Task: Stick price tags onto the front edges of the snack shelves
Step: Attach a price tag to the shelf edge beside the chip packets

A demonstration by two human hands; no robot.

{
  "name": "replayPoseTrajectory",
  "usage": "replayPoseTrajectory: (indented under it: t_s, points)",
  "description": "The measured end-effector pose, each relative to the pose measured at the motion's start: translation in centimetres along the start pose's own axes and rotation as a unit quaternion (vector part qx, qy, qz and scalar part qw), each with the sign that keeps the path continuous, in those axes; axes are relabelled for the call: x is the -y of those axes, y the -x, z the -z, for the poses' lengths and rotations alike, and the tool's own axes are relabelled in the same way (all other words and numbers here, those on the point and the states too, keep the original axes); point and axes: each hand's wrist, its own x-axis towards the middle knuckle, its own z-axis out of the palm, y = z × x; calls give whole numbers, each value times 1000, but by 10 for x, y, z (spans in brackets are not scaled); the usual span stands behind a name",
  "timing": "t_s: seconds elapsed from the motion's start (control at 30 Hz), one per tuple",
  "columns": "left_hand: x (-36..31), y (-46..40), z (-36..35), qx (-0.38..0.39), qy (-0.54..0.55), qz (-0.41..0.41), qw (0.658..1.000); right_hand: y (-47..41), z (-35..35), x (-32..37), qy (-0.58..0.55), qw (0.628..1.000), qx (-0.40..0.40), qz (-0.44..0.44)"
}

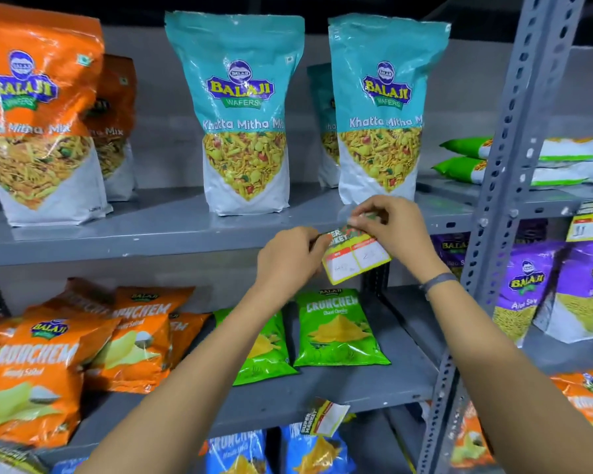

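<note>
Grey metal shelves (pixel 172 234) fill the frame. At centre, the left hand (pixel 288 258) pinches the price tag (pixel 355 256) by its left edge; the right hand (pixel 394 227) nips its top, fingers closed, against the upper shelf's front edge.

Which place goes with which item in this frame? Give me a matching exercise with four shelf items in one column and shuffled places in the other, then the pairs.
Items
1. teal Khatta Mitha Mix bags
2. green Crunchem packs
3. price tag
4. purple Balaji bags

Places
A. lying flat on the middle shelf, below the hands
B. in the neighbouring rack, right of the upright post
C. standing upright on the upper shelf
D. held in both hands at the upper shelf's front edge

Pairs: 1-C, 2-A, 3-D, 4-B
</note>
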Motion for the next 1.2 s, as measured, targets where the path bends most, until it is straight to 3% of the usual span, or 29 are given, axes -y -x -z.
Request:
replayPoseTrajectory:
  t_s: [0.13, 0.47, 0.67, 1.03, 1.2]
  points:
    - [13, 6, -1, -23, -127, -28, 991, 16, 0, -7, 45, 997, 44, 36]
    - [11, 3, -4, -49, -205, -29, 977, 18, -1, -3, 25, 999, 32, 31]
    - [-9, -5, 4, -88, -251, -26, 964, 13, -2, 0, -4, 1000, -22, 12]
    - [-35, -29, 4, -83, -314, 11, 946, 14, -7, -5, 10, 998, -57, 30]
    - [-28, -8, -3, -121, -273, 24, 954, 55, -19, -12, -41, 985, -169, 15]
